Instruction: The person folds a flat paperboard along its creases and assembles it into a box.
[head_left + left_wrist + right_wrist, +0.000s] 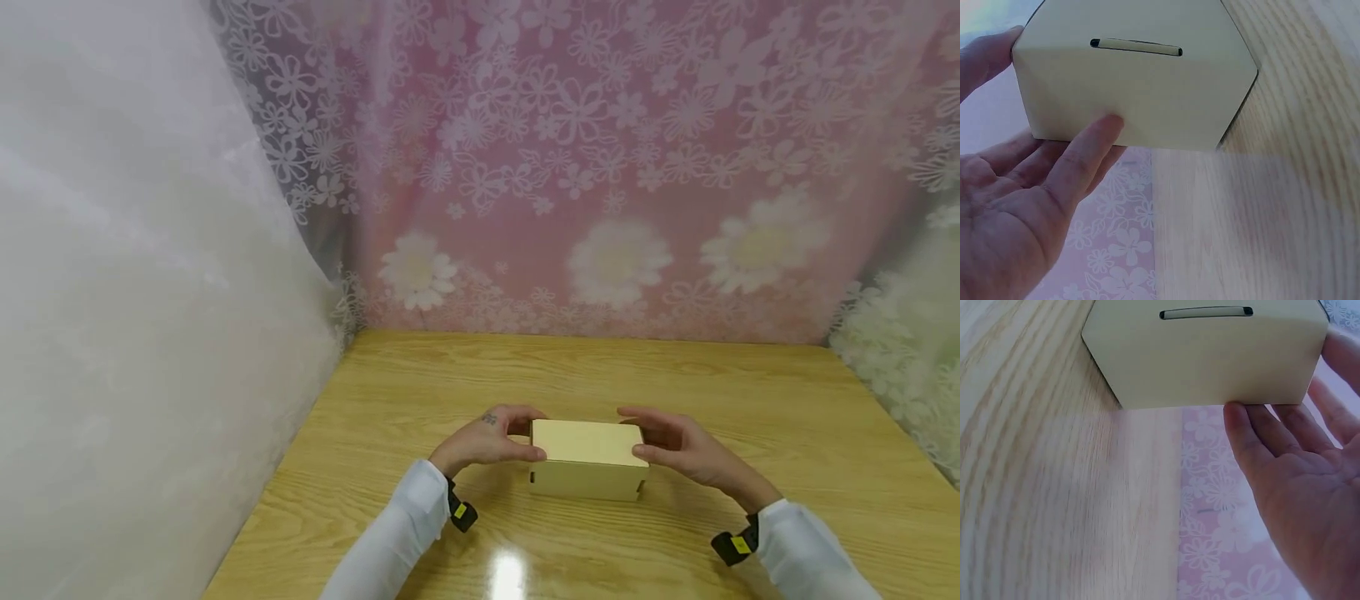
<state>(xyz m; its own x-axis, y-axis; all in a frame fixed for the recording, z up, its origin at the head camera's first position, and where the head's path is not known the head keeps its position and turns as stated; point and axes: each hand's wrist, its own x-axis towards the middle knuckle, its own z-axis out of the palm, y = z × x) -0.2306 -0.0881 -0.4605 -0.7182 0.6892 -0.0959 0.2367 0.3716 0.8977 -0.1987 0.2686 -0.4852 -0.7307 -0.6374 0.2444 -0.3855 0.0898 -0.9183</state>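
A closed pale-yellow cardboard box (588, 442) sits on the wooden table, its long side facing me. At its left end my left hand (491, 437) holds it, thumb on the near top edge and the other fingers toward the back. From the other end my right hand (686, 450) grips it in much the same way. In the left wrist view a finger (1094, 147) lies against the box's end face, below a narrow slot (1138, 47). The right wrist view has fingertips (1235, 415) at the far edge of the opposite end, which also bears a slot (1207, 312).
The wood-grain table (420, 375) runs back to a pink flowered curtain (510, 167). White sheeting (150, 292) hangs along the left, and a pale floral curtain (907, 375) borders the right. A dark wrist camera (462, 515) is strapped on each arm.
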